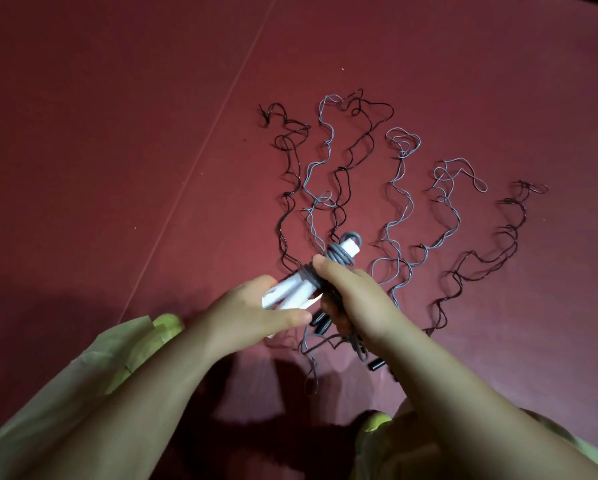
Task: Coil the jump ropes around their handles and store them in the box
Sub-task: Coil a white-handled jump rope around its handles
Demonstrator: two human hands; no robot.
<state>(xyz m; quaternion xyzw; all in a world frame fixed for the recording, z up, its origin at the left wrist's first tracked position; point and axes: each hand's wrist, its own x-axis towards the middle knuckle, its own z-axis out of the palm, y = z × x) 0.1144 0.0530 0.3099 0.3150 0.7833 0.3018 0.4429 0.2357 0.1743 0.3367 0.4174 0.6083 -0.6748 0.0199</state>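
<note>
Coiling step: left hand (256, 313) grips white handles (290, 289); right hand (353, 299) fingers closed on grey rope (339, 256) coils. Next: wrap the remaining slack.

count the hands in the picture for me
2. The left hand grips the lower end of the white handles; the right hand closes around the grey rope wound on them, above the red floor. None seem hidden.

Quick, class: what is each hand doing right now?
Left hand: closed on the white handles.
Right hand: closed on the grey rope wound around those handles.
</note>
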